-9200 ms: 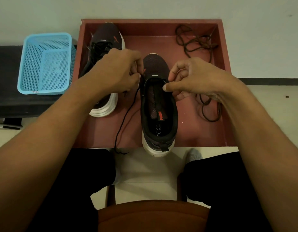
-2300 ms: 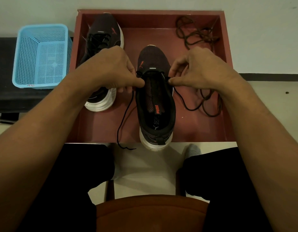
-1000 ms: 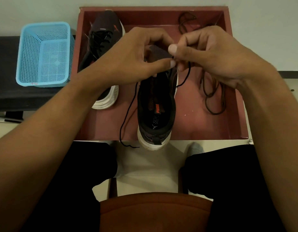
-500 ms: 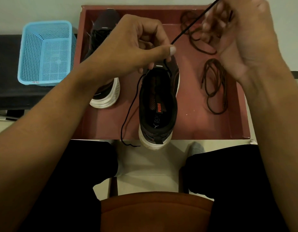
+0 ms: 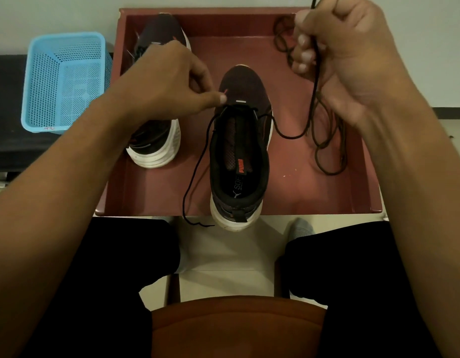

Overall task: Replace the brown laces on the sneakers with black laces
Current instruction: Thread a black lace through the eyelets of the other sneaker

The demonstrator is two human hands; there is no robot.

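I see a red-brown tray [image 5: 301, 192] on the pale floor [image 5: 223, 249], filling the upper middle of the frame. In it stand one dark sneaker [image 5: 239, 161] at centre and a second sneaker [image 5: 159, 146] at upper left, with brown laces [image 5: 329, 153] loose at right. A blue basket [image 5: 66, 81] sits on the dark desk [image 5: 6, 104] at far left.

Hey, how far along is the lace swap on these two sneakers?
Done: the brown laces lie loose in the tray, and the far sneaker shows black lacing, partly hidden. In hand: the black lace threads only the front eyelets of the near sneaker; the right hand grips one end, the left hand rests its thumb there. Left: the remaining eyelets.
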